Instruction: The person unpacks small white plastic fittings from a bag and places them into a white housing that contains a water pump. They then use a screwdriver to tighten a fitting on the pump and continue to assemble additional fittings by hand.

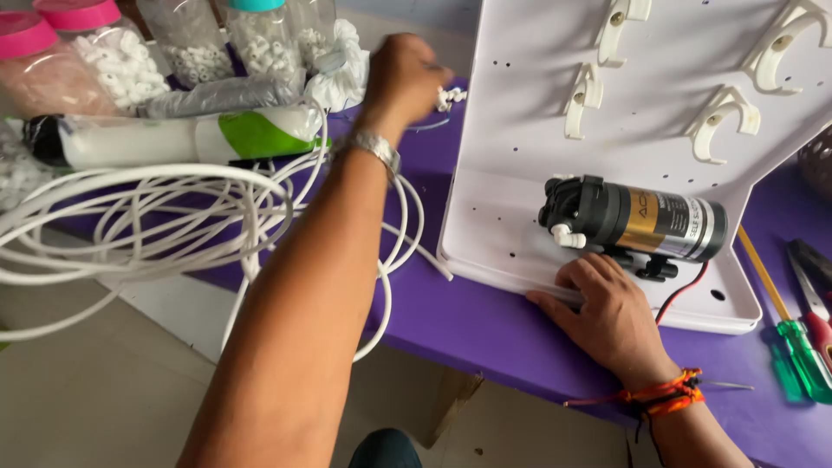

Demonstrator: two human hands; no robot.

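Left hand point(407, 74) reaches far across the purple table point(485, 325), fingers curled around small white fittings point(450, 96) near the plastic jars point(260, 39), beyond a coil of white tubing point(173, 217). Right hand point(611, 316) lies open and flat, holding nothing, pressing the front edge of the white panel point(520, 130) just below the black-and-gold pump point(637, 221)
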